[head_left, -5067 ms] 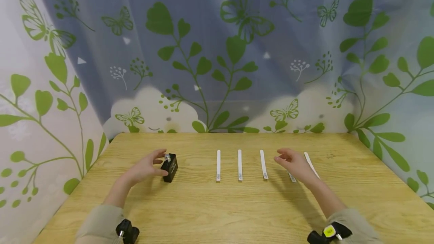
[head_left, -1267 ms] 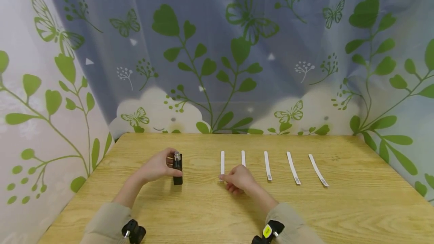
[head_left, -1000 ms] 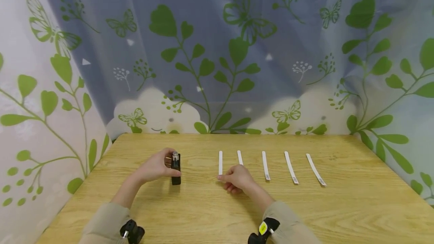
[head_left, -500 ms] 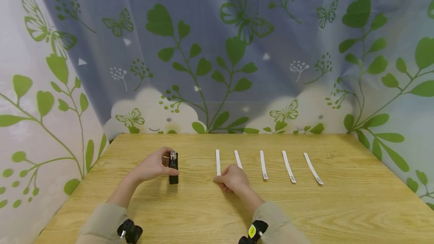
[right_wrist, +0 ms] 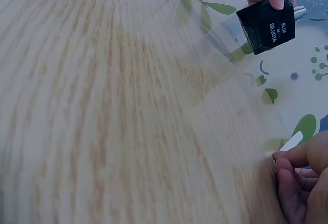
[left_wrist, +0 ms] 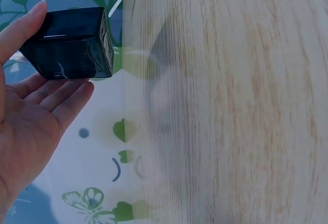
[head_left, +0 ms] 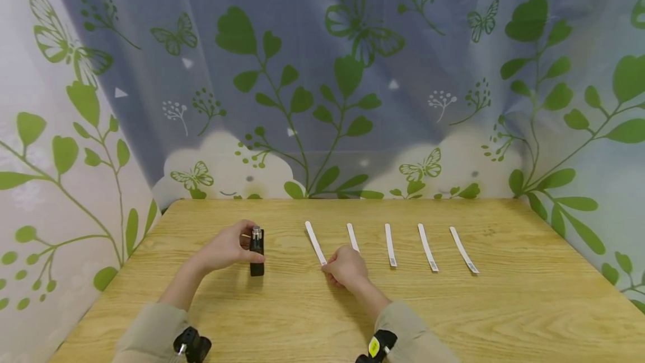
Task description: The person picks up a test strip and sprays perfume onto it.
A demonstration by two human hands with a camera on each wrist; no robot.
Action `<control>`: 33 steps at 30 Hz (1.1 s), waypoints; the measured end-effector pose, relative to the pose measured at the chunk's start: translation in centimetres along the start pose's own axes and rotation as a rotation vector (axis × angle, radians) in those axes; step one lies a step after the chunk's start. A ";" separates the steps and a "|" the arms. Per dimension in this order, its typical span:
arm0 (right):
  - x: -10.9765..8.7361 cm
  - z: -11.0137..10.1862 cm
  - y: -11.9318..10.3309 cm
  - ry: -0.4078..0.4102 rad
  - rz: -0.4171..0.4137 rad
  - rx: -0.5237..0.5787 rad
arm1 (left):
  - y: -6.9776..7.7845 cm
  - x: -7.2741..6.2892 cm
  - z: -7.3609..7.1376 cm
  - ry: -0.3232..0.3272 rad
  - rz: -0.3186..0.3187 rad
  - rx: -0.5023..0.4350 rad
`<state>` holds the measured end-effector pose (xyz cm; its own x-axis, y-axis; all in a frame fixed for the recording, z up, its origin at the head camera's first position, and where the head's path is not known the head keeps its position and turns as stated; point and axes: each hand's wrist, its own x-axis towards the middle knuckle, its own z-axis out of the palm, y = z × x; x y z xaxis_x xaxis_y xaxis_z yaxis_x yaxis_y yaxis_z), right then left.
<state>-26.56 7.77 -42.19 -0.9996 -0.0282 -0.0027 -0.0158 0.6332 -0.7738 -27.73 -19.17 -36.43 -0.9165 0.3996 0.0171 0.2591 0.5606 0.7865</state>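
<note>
My left hand (head_left: 224, 250) grips a black perfume bottle (head_left: 257, 268) with a silver spray top, thumb on one side and fingers on the other. White lettering shows on the bottle's face in the right wrist view, and its dark glass base (left_wrist: 77, 55) in the left wrist view. Right of it, my right hand (head_left: 347, 268) pinches the near end of a white paper test strip (head_left: 314, 240), which slants with its far end to the left. Part of this strip (right_wrist: 293, 140) shows beyond the fingertips in the right wrist view. A second strip (head_left: 353, 236) is partly hidden behind my right hand.
Three more white strips (head_left: 391, 245), (head_left: 428, 247), (head_left: 463, 250) lie in a row to the right on the wooden table (head_left: 282, 318). A patterned curtain (head_left: 302, 99) hangs behind the table and along both sides.
My right hand has come from the right-hand strips to the leftmost one and pinched it; that strip's far end has swung left. My left hand has taken hold of the bottle and turned it.
</note>
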 end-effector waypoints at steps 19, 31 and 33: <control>-0.2 -0.3 0.4 -0.003 -0.047 0.057 | -0.5 0.1 -0.2 -0.045 -0.018 -0.043; -0.3 0.2 0.2 0.095 -0.090 -0.114 | -0.5 0.4 0.0 -0.037 -0.022 -0.031; -0.4 0.3 0.1 0.102 -0.081 -0.111 | -0.6 0.4 0.1 -0.039 -0.021 -0.031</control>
<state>-26.16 7.65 -42.45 -0.9920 -0.0074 0.1261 -0.0936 0.7134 -0.6945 -28.19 -19.25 -36.95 -0.9089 0.4163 -0.0230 0.2299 0.5465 0.8053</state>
